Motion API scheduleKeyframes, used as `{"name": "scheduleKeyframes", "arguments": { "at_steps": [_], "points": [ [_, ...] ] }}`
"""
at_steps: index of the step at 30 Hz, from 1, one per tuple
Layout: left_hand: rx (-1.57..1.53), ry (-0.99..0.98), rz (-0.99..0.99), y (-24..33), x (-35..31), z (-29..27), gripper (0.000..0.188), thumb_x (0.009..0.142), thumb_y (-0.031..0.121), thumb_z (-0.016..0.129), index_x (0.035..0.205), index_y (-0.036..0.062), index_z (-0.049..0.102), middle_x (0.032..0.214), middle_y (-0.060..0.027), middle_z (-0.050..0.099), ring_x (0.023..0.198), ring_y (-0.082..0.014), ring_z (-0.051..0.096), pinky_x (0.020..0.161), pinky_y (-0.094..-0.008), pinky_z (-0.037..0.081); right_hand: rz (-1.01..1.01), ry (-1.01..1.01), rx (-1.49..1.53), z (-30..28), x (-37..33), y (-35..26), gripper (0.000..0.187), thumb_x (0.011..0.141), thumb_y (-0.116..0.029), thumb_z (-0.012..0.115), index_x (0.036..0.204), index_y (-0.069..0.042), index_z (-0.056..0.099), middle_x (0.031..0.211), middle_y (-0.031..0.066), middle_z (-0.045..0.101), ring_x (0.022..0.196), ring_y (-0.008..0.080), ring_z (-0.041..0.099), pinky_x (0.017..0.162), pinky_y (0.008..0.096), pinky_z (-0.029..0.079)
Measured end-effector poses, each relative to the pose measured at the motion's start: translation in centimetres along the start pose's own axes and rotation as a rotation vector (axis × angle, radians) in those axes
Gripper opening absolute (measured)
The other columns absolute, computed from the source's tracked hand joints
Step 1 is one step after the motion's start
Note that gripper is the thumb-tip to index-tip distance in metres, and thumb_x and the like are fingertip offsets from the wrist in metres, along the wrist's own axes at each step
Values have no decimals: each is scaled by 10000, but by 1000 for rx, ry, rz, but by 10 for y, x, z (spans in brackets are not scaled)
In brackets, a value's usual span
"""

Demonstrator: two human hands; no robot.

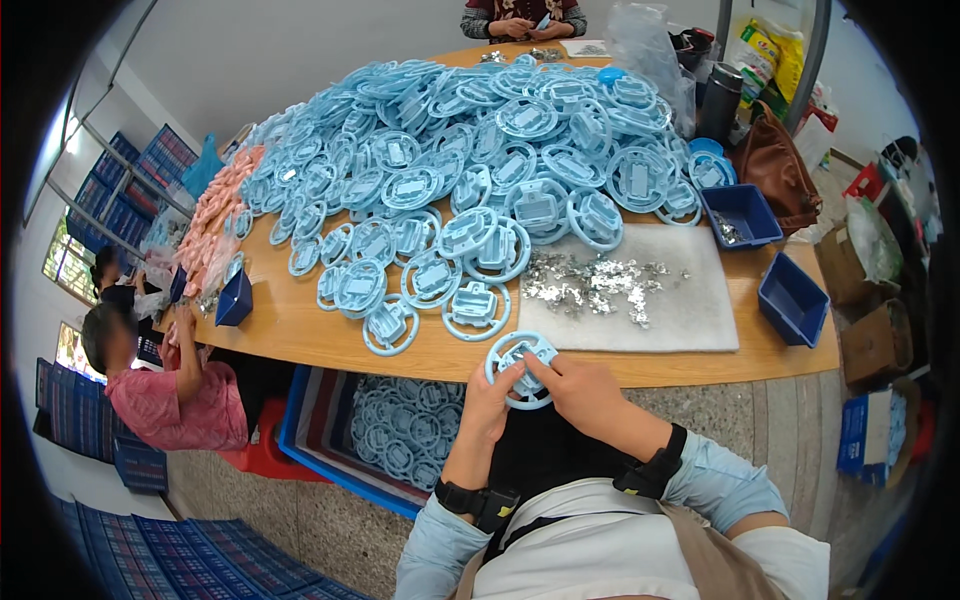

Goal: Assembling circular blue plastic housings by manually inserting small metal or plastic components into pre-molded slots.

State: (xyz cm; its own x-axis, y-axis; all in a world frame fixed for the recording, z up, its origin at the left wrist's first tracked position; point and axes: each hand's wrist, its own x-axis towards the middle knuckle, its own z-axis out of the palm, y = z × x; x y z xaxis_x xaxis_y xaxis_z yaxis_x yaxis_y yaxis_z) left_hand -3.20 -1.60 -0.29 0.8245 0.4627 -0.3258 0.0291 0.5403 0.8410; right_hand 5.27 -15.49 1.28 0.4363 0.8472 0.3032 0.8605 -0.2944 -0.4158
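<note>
At the table's front edge I hold a light blue plastic ring-shaped part (521, 362), like a toy steering wheel. My left hand (488, 402) grips its left rim, thumb over the middle. My right hand (585, 392) closes on its right side, with thumb and fingers at the centre. Whether a small metal piece is under my fingertips, I cannot tell. Just beyond my hands, small shiny metal pieces (600, 285) lie scattered on a white mat (690, 320). A large heap of the same blue ring parts (410, 185) covers the table behind and to the left.
Dark blue bins (793, 300) stand at the table's right. A blue crate (300, 420) of ring parts sits below the front edge. Pink parts (222, 200) lie at the left, near a person in pink (185, 400). Another person (523, 20) works across the wooden table (640, 372).
</note>
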Motion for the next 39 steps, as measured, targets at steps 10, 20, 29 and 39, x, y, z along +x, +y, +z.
{"name": "scheduleKeyframes", "arguments": {
  "at_steps": [10,20,29,39],
  "points": [
    [-368,-11,-9,-7,-3,2,256,836,80,584,1072,18,507,973,-82,605,876,-176,611,766,-308,506,140,297,332,0,1,15,427,751,-81,611,1167,-50,522,806,95,566,592,231,562,532,323,449],
    [268,-395,-227,16,-8,2,325,803,164,650,1064,-1,550,987,-58,598,866,-126,586,763,-268,475,179,-152,740,-38,-2,42,269,754,-38,563,1015,-43,627,717,73,587,594,114,513,564,259,427],
    [-140,-18,-55,-6,-3,24,266,830,152,612,1051,24,537,945,-44,586,869,-118,574,747,-255,464,122,74,21,-40,13,111,62,734,-67,578,769,-20,598,821,128,531,691,318,574,624,409,470],
    [-286,-43,-52,-20,2,30,370,811,47,581,1163,36,467,1077,-63,555,976,-162,558,851,-302,457,149,142,467,-37,25,58,83,739,-65,587,781,7,584,764,149,554,727,334,568,642,396,453]
  ]
}}
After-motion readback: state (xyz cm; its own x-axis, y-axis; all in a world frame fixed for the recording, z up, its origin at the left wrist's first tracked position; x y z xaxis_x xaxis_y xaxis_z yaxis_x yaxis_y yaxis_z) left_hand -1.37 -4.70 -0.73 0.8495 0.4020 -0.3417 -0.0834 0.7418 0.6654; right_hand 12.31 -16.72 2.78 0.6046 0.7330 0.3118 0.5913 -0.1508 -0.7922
